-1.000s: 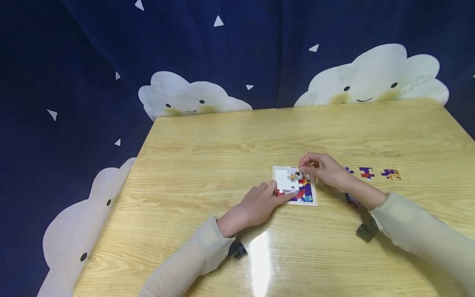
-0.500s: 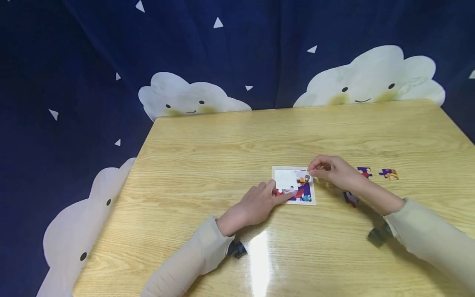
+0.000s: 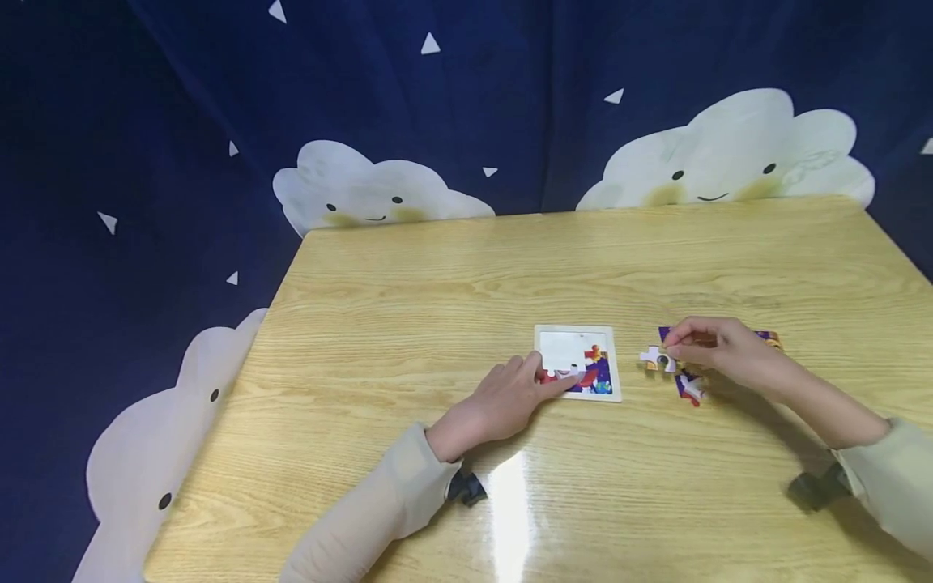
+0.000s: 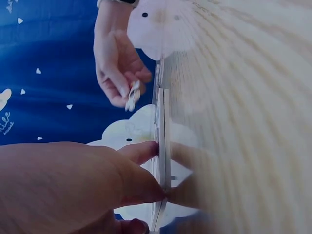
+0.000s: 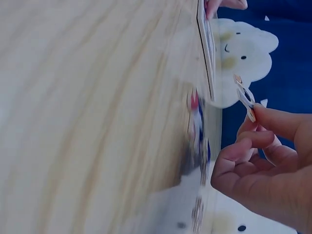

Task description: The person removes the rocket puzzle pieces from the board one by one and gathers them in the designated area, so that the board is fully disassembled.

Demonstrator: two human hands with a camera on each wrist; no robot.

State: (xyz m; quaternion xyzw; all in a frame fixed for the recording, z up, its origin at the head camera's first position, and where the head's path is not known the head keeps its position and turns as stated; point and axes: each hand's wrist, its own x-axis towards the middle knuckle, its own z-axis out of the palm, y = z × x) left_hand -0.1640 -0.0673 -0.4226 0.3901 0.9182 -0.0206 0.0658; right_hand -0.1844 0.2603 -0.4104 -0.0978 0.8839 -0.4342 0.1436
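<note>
My right hand (image 3: 729,352) pinches a white jigsaw piece (image 3: 658,359) with a dark round mark between thumb and fingertip. In the right wrist view this piece (image 5: 245,100) is held above the table, tilted. To its left lies the puzzle board (image 3: 616,364), a pale-rimmed tray. Colourful pieces fill its lower and right parts; bare white backing (image 3: 561,348) shows at the upper left. My left hand (image 3: 503,401) rests on the board's lower left, one digit stretched across the fitted pieces. The left wrist view shows two digits touching the board (image 4: 164,122) edge-on.
Loose jigsaw pieces lie right of the board: a purple and red one (image 3: 688,390) below my right hand, and an orange-purple one (image 3: 770,338) partly behind it. The wooden table (image 3: 408,308) meets a dark blue curtain (image 3: 466,97) at the back.
My right hand has moved right, off the board's upper right corner, taking the white jigsaw piece along to above the loose pieces. The left hand has stayed in place.
</note>
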